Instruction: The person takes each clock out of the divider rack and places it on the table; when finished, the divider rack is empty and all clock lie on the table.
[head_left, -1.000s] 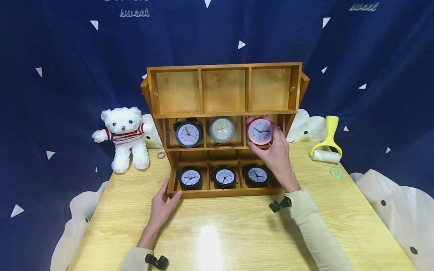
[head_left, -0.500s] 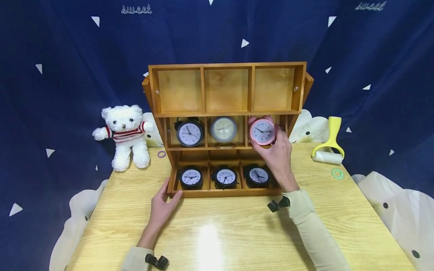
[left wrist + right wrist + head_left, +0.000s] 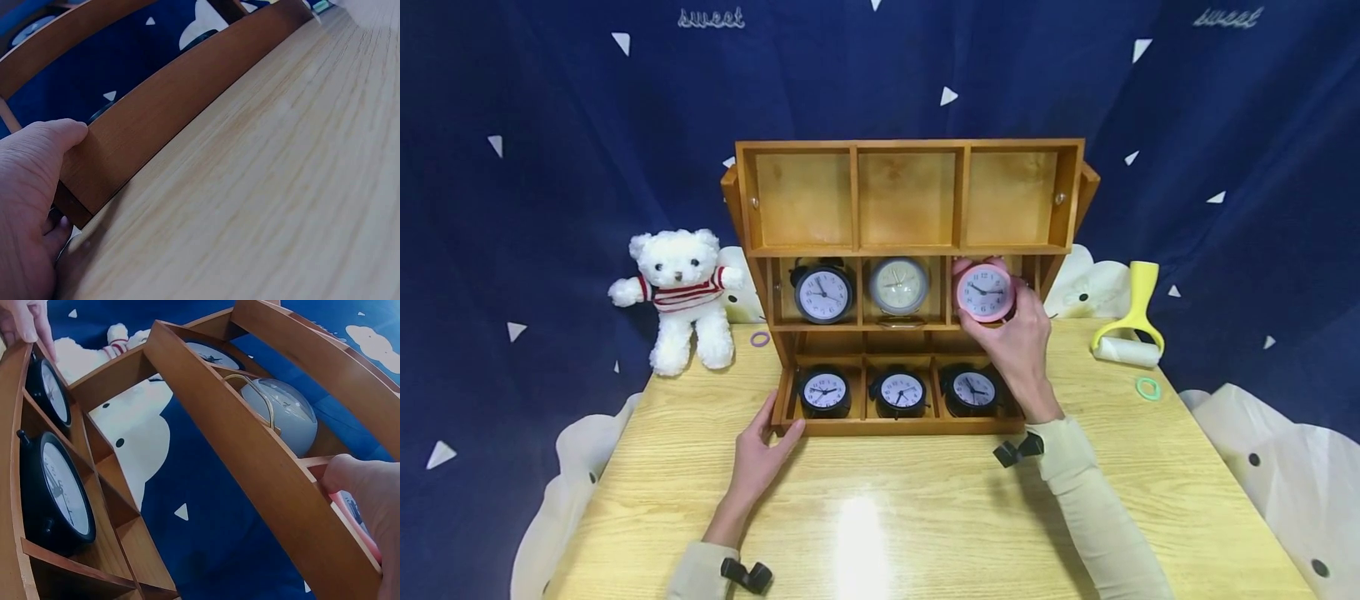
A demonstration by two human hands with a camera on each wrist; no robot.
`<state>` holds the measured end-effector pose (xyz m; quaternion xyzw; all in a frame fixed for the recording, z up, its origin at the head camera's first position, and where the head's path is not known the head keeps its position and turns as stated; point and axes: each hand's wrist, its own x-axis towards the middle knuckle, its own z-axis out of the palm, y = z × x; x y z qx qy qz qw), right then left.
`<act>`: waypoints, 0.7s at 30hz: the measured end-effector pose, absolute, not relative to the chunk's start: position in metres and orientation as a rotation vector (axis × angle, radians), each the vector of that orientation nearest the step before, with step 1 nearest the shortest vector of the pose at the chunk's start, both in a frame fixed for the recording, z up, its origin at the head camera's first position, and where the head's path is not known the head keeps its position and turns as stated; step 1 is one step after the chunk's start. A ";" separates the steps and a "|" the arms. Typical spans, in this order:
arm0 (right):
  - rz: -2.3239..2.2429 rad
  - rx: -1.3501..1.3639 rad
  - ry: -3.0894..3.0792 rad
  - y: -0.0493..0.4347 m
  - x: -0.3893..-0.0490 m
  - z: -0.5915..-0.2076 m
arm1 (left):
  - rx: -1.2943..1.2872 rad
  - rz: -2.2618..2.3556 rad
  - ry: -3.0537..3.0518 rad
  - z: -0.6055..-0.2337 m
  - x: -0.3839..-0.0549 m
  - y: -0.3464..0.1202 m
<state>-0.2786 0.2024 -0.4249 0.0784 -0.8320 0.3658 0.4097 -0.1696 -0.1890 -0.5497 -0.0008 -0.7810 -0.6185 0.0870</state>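
A three-tier wooden shelf (image 3: pixel 910 250) with compartments stands on the table. My right hand (image 3: pixel 1018 342) grips a pink twin-bell alarm clock (image 3: pixel 985 293) by its lower rim, in the right compartment of the middle tier. Beside it in that tier are a grey round clock (image 3: pixel 898 286) and a dark alarm clock (image 3: pixel 823 294). Black alarm clocks, such as the left one (image 3: pixel 824 392), fill the bottom tier. At the shelf's lower left corner my left hand (image 3: pixel 762 450) holds the frame; its thumb (image 3: pixel 72 132) lies on the front board in the left wrist view.
To the left sits a white teddy bear (image 3: pixel 683 300) in a striped sweater, near a purple ring (image 3: pixel 760 339). A yellow-handled roller (image 3: pixel 1131 325) and a green ring (image 3: pixel 1147 388) lie to the right. Behind hangs a dark blue curtain (image 3: pixel 880 75).
The whole view has shifted slightly, so things appear a little further right. The right hand keeps its grip on the pink alarm clock, and the left hand stays at the shelf corner.
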 end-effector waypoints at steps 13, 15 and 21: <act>0.938 0.170 -2.089 0.202 -0.277 -0.421 | -0.016 -1.762 -2.326 -0.581 -0.179 -0.195; 0.937 0.166 -2.088 0.203 -0.276 -0.419 | -0.020 -1.757 -2.325 -0.582 -0.179 -0.195; 0.930 0.161 -2.093 0.202 -0.271 -0.413 | -0.028 -1.721 -2.333 -0.584 -0.180 -0.195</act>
